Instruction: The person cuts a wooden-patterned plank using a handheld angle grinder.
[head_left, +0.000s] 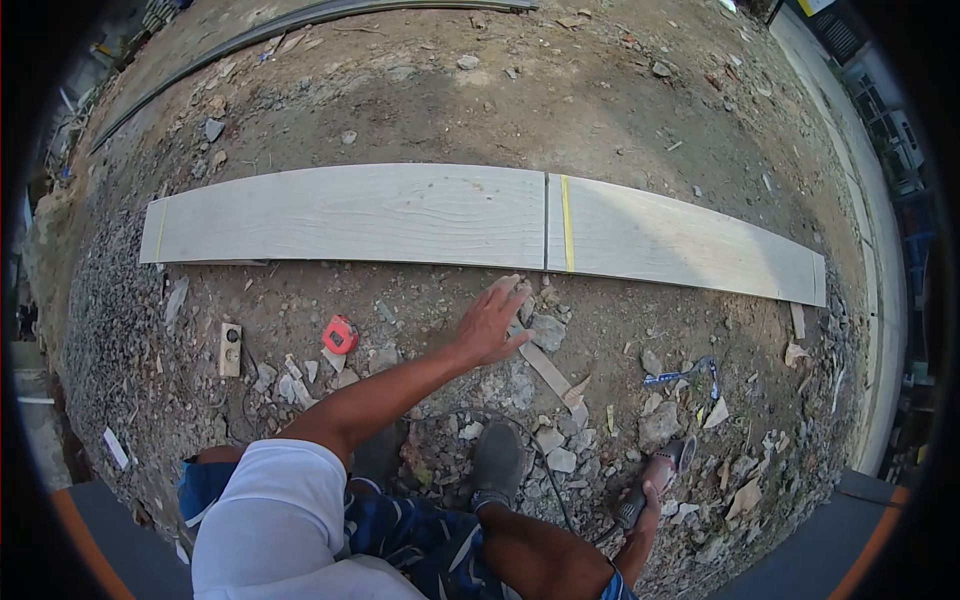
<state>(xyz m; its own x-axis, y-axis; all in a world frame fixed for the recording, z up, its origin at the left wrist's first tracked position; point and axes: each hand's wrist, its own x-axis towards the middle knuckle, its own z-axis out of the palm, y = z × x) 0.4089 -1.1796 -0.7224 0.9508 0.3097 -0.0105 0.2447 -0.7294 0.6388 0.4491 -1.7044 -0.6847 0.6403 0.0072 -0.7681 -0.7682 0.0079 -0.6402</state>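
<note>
Left hand reaching over rubble toward a long board, right hand gripping a grinder.

The left hand's (492, 325) fingers (508, 297) are spread wide at frame centre, tips just short of the board's (350, 215) near edge, over a thin wood strip (548, 372). The board runs across the middle of the frame, a cut line and a yellow tape (567, 223) crossing it right of centre. At lower right the right hand (648, 493) is closed around a grinder (665, 467). A red tape measure (340, 334) lies left of centre on the ground (560, 110).
</note>
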